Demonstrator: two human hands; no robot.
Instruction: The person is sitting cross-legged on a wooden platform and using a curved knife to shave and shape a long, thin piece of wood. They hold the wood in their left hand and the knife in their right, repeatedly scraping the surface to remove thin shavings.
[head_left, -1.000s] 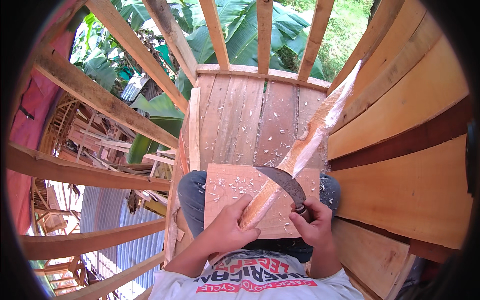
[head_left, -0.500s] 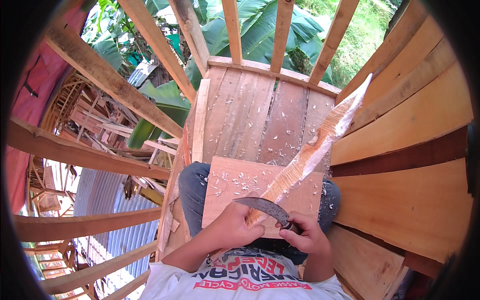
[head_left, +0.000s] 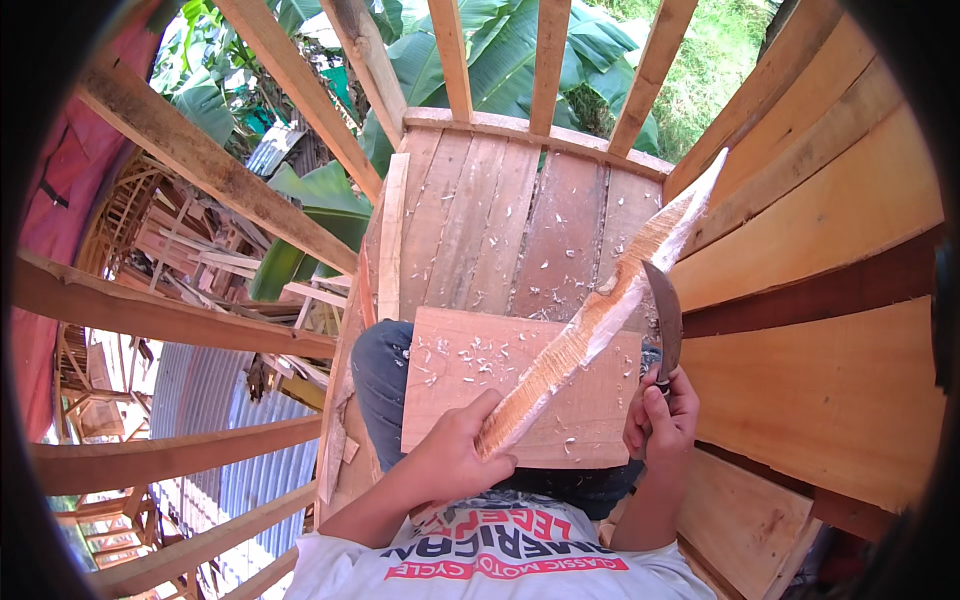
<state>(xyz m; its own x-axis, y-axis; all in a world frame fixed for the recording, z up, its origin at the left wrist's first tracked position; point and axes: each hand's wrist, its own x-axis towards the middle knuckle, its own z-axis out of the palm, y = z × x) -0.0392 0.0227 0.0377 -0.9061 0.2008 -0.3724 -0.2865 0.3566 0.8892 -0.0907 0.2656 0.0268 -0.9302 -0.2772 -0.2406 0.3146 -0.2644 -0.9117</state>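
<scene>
A long, pointed piece of wood (head_left: 582, 340), pale along one side and rough tan on the other, slants up and to the right. My left hand (head_left: 458, 447) is closed round its lower end. In my right hand (head_left: 664, 418) is a curved knife (head_left: 664, 318), its dark blade pointing up beside the wood's right edge; most of its handle is hidden by my fingers. Whether the blade touches the wood I cannot tell. Under the wood, a flat square board (head_left: 470, 390) lies across my lap, with pale shavings scattered on it.
Plank flooring (head_left: 480, 230) strewn with shavings stretches ahead to a railing of wooden bars (head_left: 548, 70). A wall of wide boards (head_left: 800, 390) stands close on the right. Beyond the left-hand rails lie corrugated metal sheets (head_left: 235, 430) and scrap timber; banana leaves (head_left: 430, 70) hang outside.
My right hand has moved right and up with the knife. The blade, which lay across the wood near my left hand, now points upward at its right side.
</scene>
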